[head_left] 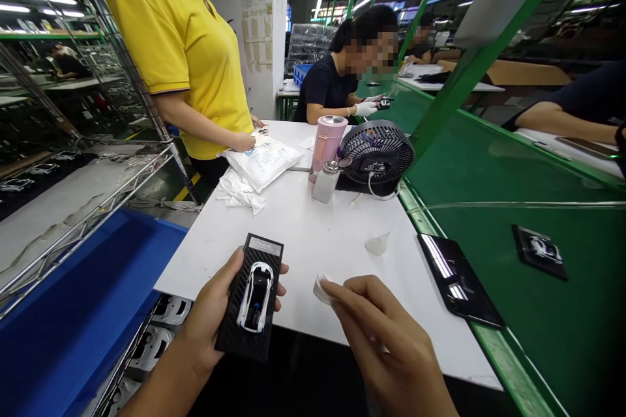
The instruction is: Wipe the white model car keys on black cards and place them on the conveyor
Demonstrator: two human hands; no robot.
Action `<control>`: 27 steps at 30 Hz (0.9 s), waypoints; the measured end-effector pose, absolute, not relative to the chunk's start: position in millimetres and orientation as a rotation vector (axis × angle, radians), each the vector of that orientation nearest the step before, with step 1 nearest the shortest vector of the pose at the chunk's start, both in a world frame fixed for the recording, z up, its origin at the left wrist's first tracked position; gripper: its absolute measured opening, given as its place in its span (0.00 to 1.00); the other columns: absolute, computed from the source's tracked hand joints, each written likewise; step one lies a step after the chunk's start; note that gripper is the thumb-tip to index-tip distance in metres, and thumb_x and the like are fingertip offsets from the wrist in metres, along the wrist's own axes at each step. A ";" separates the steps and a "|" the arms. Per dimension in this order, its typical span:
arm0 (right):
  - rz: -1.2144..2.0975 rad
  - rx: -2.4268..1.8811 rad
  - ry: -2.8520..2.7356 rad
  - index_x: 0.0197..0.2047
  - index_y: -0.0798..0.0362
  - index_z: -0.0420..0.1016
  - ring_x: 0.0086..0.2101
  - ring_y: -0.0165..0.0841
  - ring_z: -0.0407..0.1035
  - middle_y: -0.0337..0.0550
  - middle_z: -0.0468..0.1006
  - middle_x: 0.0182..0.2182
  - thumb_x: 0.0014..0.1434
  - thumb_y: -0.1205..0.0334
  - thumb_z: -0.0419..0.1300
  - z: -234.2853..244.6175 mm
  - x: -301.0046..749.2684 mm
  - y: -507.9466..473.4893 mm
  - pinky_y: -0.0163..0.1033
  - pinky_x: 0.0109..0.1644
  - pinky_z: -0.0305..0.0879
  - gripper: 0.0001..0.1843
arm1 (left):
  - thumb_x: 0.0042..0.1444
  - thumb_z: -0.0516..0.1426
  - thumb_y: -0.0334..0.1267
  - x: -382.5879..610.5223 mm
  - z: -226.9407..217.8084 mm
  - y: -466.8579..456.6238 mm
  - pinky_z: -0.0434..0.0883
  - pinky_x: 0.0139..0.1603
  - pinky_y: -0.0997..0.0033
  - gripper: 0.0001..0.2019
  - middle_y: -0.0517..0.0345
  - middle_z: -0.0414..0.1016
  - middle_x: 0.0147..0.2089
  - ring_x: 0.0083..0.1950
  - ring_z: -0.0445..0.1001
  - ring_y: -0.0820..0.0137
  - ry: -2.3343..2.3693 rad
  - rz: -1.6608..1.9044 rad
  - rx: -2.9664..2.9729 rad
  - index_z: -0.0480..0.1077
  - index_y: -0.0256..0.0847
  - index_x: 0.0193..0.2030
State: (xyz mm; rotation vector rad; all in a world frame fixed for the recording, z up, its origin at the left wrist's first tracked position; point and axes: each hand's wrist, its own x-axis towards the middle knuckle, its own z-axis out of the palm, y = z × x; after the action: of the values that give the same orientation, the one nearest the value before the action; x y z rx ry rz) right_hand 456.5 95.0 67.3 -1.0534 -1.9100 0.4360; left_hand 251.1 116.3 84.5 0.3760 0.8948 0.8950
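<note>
Left hand [208,316]: fingers spread, cradled black plaque [232,332] with white model car [255,296].
Right hand [381,332]: fingertips pinched white wipe [323,290].
Risk: open cradle, plaque could slip.

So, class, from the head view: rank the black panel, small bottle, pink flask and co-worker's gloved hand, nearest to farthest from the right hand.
Right hand:
1. Black panel, right, on the table
2. Small bottle, ahead on the table
3. Pink flask, just behind it
4. Co-worker's gloved hand, far end

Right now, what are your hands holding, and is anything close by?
Left hand: black base with white model car. Right hand: white cloth, apart from car. Glossy black panel nearby.
</note>
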 end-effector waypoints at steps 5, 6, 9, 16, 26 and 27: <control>0.745 -0.914 -1.640 0.53 0.49 0.68 0.29 0.29 0.64 0.43 0.66 0.34 0.61 0.74 0.51 71.5 430.0 85.2 0.32 0.28 0.64 0.19 | 0.54 0.51 0.52 263.6 80.3 120.3 0.71 0.33 0.73 0.27 0.47 0.77 0.32 0.31 0.74 0.68 0.859 0.925 0.233 0.70 0.27 0.48; 0.748 -0.884 -1.626 0.53 0.49 0.68 0.30 0.29 0.64 0.43 0.66 0.34 0.61 0.74 0.51 70.7 421.9 85.4 0.33 0.28 0.64 0.20 | 0.53 0.52 0.52 266.1 79.8 119.4 0.71 0.35 0.71 0.27 0.47 0.77 0.32 0.32 0.75 0.67 0.851 0.922 0.208 0.71 0.27 0.47; 0.670 -0.859 -1.656 0.55 0.51 0.66 0.33 0.31 0.65 0.46 0.65 0.36 0.60 0.76 0.50 65.6 403.5 88.5 0.35 0.32 0.65 0.21 | 0.53 0.53 0.51 271.3 80.5 116.2 0.71 0.38 0.68 0.25 0.46 0.77 0.32 0.34 0.75 0.65 0.861 0.970 0.196 0.71 0.28 0.47; 0.739 -0.767 -1.854 0.56 0.51 0.66 0.28 0.29 0.61 0.44 0.63 0.33 0.60 0.77 0.49 63.8 412.5 85.4 0.34 0.28 0.61 0.23 | 0.53 0.51 0.53 272.3 83.3 112.9 0.71 0.40 0.64 0.29 0.45 0.76 0.33 0.33 0.74 0.65 0.865 0.998 0.237 0.68 0.29 0.52; 0.776 -0.895 -1.537 0.52 0.47 0.69 0.26 0.28 0.63 0.42 0.65 0.33 0.61 0.73 0.52 53.4 428.6 85.3 0.32 0.22 0.59 0.19 | 0.57 0.50 0.48 268.3 86.0 112.8 0.72 0.32 0.75 0.24 0.47 0.76 0.35 0.31 0.74 0.71 0.791 1.076 0.273 0.68 0.29 0.51; 0.790 -0.890 -1.525 0.52 0.46 0.69 0.25 0.27 0.63 0.42 0.65 0.33 0.61 0.72 0.52 51.4 428.4 83.9 0.32 0.21 0.60 0.18 | 0.56 0.50 0.48 267.7 85.5 113.8 0.72 0.34 0.73 0.24 0.46 0.77 0.35 0.32 0.75 0.69 0.777 1.061 0.247 0.68 0.29 0.51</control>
State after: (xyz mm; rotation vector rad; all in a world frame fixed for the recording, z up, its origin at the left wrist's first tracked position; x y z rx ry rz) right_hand 428.4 83.9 51.4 -0.8895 -1.5250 0.7903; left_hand 267.7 113.8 85.5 0.2474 0.7770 1.0606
